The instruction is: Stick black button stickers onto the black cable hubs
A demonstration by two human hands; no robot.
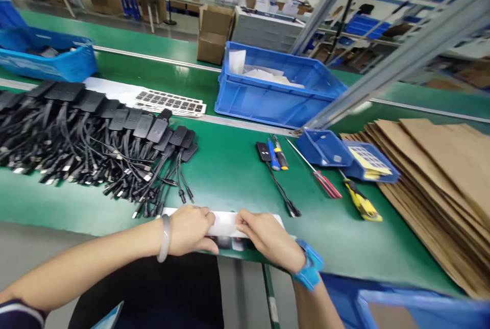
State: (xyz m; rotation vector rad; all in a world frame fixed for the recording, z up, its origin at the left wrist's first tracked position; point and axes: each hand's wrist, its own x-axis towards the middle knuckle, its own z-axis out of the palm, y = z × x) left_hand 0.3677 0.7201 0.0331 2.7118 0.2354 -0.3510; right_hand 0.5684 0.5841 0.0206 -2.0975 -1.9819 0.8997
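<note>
A: Where did we record the white strip?

B: One white strip (pixel 224 226), at the near edge of the green table (pixel 225 176), under both hands. Along its near side we noted dark squares (pixel 238 244), partly hidden.

A: And how did we enter the hands?

B: Left hand (pixel 189 231), with pale bangle (pixel 164 238): fingers curled over the strip's left part, thumb set apart below; we could not tell whether they clamped it. Right hand (pixel 266 237), with blue wristband (pixel 311 266): thumb and forefinger together, pinched on the strip.

A: What did we list around them?

B: Beyond the left hand, black devices with cables (pixel 143 127), many, heaped in a long row; behind these, printed sheets (pixel 170 103), dark squares on white. Beyond the right hand, a single black device (pixel 263 151), its cable toward us; just beside it, a blue-handled tool (pixel 273 156). Farther right we counted one red-handled screwdriver (pixel 325 183), one yellow-handled tool (pixel 362 201) and a stack of brown cardboard (pixel 440 155).
</note>
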